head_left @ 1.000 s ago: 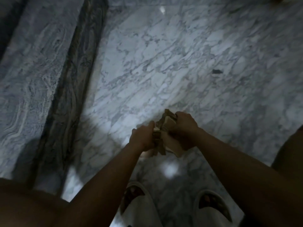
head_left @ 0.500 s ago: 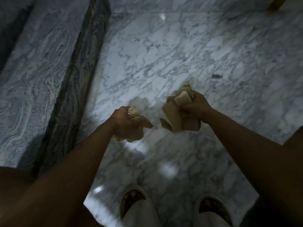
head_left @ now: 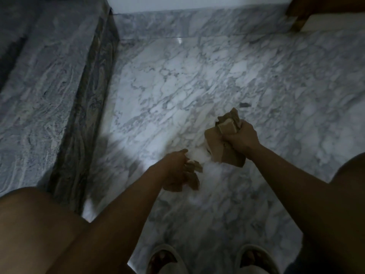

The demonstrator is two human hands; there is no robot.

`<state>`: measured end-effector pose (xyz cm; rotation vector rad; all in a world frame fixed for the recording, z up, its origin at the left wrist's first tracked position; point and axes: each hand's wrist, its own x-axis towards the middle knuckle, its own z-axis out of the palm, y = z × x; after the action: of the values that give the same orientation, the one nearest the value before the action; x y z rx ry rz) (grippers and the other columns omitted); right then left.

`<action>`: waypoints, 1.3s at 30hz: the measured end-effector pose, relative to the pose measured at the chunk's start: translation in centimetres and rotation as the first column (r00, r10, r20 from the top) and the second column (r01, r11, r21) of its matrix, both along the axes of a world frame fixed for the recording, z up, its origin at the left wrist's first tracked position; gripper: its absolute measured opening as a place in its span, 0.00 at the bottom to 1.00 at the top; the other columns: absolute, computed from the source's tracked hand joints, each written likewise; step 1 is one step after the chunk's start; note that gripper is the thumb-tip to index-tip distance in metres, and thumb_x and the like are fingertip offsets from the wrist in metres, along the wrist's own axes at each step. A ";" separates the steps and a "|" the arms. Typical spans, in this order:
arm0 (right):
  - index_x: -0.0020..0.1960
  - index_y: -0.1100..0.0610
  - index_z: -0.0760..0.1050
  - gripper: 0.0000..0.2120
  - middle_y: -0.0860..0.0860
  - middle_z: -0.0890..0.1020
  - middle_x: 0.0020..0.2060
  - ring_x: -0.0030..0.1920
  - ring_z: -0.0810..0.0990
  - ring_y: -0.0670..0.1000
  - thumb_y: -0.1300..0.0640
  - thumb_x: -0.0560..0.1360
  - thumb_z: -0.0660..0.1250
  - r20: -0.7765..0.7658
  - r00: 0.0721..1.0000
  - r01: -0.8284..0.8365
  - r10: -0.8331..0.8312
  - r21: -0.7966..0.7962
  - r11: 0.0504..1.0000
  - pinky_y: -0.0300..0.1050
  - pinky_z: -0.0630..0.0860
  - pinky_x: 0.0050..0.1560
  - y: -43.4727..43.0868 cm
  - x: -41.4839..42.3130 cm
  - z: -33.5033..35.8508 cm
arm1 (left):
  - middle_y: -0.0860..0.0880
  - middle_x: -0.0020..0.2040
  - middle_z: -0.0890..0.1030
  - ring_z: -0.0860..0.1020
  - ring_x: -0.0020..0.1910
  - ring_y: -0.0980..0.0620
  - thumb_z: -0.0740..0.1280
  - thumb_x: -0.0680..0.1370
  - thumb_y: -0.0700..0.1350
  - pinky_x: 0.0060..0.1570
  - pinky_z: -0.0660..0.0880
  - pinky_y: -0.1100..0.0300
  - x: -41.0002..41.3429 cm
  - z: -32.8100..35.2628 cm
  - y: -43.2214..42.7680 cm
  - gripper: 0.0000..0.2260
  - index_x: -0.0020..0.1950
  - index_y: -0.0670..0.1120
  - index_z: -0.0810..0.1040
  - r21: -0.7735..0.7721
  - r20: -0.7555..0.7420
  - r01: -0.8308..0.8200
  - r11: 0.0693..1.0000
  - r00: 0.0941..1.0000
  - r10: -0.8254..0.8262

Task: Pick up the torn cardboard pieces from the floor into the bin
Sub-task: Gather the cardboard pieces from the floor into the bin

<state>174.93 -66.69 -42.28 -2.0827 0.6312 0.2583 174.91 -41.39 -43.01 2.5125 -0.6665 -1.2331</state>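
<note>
My right hand (head_left: 242, 138) grips a crumpled wad of brown torn cardboard (head_left: 219, 147) above the marble floor, right of centre. My left hand (head_left: 174, 171) hangs lower and to the left, closed on a smaller bunch of cardboard pieces (head_left: 193, 173) that poke out to its right. The two bunches are apart, with a gap of bare floor between them. No bin is in view.
White marble floor (head_left: 177, 86) stretches ahead. A raised grey stone ledge (head_left: 43, 80) runs along the left. A small dark scrap (head_left: 244, 104) lies on the floor beyond my right hand. My slippered feet (head_left: 164, 258) stand at the bottom. A brown object (head_left: 300, 10) sits top right.
One second ago both hands held one wad together. They pulled it into two bunches. Since then my left hand has dropped lower and nearer, and the view has tilted up.
</note>
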 end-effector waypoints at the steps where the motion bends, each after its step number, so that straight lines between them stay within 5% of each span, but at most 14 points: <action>1: 0.55 0.56 0.76 0.23 0.52 0.80 0.48 0.49 0.80 0.55 0.45 0.66 0.75 0.032 0.999 -0.001 0.003 -0.058 0.998 0.48 0.76 0.49 -0.2 -0.2 0.5 | 0.51 0.77 0.64 0.71 0.71 0.49 0.74 0.67 0.53 0.63 0.74 0.60 0.0 -1.0 -0.4 0.34 0.72 0.53 0.72 0.007 0.048 0.051 0.999 0.998 -0.052; 3: 0.50 0.55 0.73 0.22 0.49 0.77 0.44 0.45 0.77 0.52 0.40 0.67 0.71 0.093 0.996 -0.006 0.020 -0.151 0.988 0.46 0.71 0.45 0.1 -0.8 1.2 | 0.52 0.78 0.63 0.69 0.73 0.49 0.72 0.67 0.51 0.62 0.72 0.60 -0.4 -2.0 -1.1 0.31 0.71 0.56 0.72 0.014 0.097 0.065 0.998 0.993 -0.066; 6: 0.47 0.53 0.68 0.27 0.48 0.73 0.43 0.42 0.73 0.50 0.32 0.64 0.67 0.185 0.980 -0.017 0.068 -0.265 0.964 0.45 0.68 0.42 1.2 -2.2 1.2 | 0.49 0.68 0.76 0.77 0.62 0.47 0.73 0.69 0.47 0.56 0.73 0.60 -0.6 -2.4 -1.5 0.28 0.68 0.51 0.73 0.020 0.168 -0.033 0.999 0.985 0.029; 11: 0.52 0.56 0.68 0.23 0.49 0.72 0.44 0.41 0.77 0.55 0.39 0.72 0.70 0.216 0.947 -0.138 0.237 -0.393 0.909 0.45 0.67 0.37 2.5 -3.2 0.4 | 0.48 0.54 0.81 0.80 0.52 0.46 0.73 0.67 0.50 0.47 0.77 0.56 -0.1 -2.9 -1.5 0.20 0.57 0.50 0.74 0.016 0.230 -0.083 0.996 0.970 0.077; 15: 0.50 0.51 0.68 0.24 0.46 0.77 0.42 0.43 0.78 0.50 0.34 0.69 0.71 0.174 0.980 0.131 -0.092 -0.227 0.965 0.46 0.73 0.44 1.9 -2.6 0.9 | 0.56 0.52 0.81 0.80 0.48 0.54 0.76 0.55 0.68 0.44 0.77 0.59 0.5 -1.4 -1.6 0.31 0.51 0.54 0.77 -0.150 0.053 -0.374 0.915 0.921 0.385; 20: 0.55 0.55 0.72 0.22 0.48 0.77 0.44 0.47 0.78 0.54 0.47 0.69 0.77 0.140 0.915 0.377 -0.379 0.037 0.925 0.47 0.74 0.45 -0.8 -3.8 1.9 | 0.63 0.64 0.77 0.76 0.61 0.62 0.69 0.64 0.72 0.55 0.71 0.73 4.0 2.6 -2.8 0.28 0.62 0.63 0.79 -0.310 -0.072 -0.473 0.825 0.877 0.476; 22: 0.57 0.53 0.73 0.28 0.50 0.80 0.50 0.50 0.80 0.55 0.44 0.63 0.80 0.118 0.873 0.459 -0.474 0.138 0.878 0.54 0.79 0.49 -1.7 -4.6 2.3 | 0.55 0.65 0.79 0.77 0.63 0.55 0.68 0.70 0.67 0.55 0.72 0.73 5.3 4.2 -3.8 0.24 0.62 0.59 0.80 -0.362 -0.105 -0.502 0.786 0.859 0.500; 25: 0.56 0.52 0.72 0.27 0.50 0.80 0.51 0.50 0.80 0.55 0.46 0.64 0.81 0.133 0.777 0.587 -0.615 0.201 0.784 0.54 0.80 0.49 -3.0 -5.9 4.3 | 0.48 0.52 0.84 0.82 0.53 0.48 0.74 0.74 0.52 0.54 0.79 0.55 6.6 6.8 -6.4 0.13 0.55 0.48 0.82 -0.440 -0.216 -0.603 0.665 0.790 0.574; 29: 0.59 0.57 0.72 0.28 0.52 0.78 0.51 0.50 0.79 0.55 0.52 0.66 0.81 0.121 0.576 0.763 -0.808 0.276 0.585 0.49 0.77 0.44 -5.4 -8.4 7.7 | 0.45 0.49 0.85 0.84 0.48 0.47 0.80 0.66 0.52 0.49 0.82 0.46 5.6 11.2 -13.2 0.19 0.53 0.46 0.83 -0.485 -0.354 -0.554 0.677 0.832 0.428; 31: 0.61 0.59 0.74 0.29 0.55 0.81 0.52 0.51 0.81 0.58 0.53 0.65 0.81 0.098 0.514 0.770 -0.852 0.386 0.508 0.53 0.81 0.45 -6.8 -10.4 9.2 | 0.46 0.48 0.85 0.85 0.47 0.48 0.81 0.65 0.52 0.49 0.83 0.48 4.1 13.6 -17.6 0.20 0.52 0.47 0.82 -0.524 -0.373 -0.466 0.713 0.878 0.300; 34: 0.58 0.59 0.78 0.17 0.60 0.84 0.49 0.49 0.84 0.61 0.61 0.70 0.76 0.103 0.446 0.695 -0.889 0.586 0.417 0.52 0.82 0.40 -8.9 -14.5 12.4 | 0.47 0.46 0.85 0.84 0.46 0.49 0.82 0.63 0.53 0.45 0.83 0.51 0.5 17.3 -24.0 0.21 0.49 0.47 0.80 -0.576 -0.338 -0.308 0.757 0.933 0.123; 39: 0.58 0.60 0.79 0.13 0.57 0.85 0.46 0.42 0.85 0.57 0.64 0.74 0.69 0.117 0.213 0.687 -0.970 0.688 0.234 0.48 0.81 0.36 -13.1 -23.8 18.0 | 0.48 0.46 0.86 0.85 0.45 0.49 0.82 0.65 0.47 0.38 0.79 0.57 -7.6 21.3 -33.0 0.17 0.51 0.46 0.84 -0.639 -0.267 -0.084 0.764 0.956 -0.118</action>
<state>151.13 -79.77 -24.31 -0.8728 1.1468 -0.7809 167.34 -74.40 -21.67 1.7140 -0.8591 -1.0985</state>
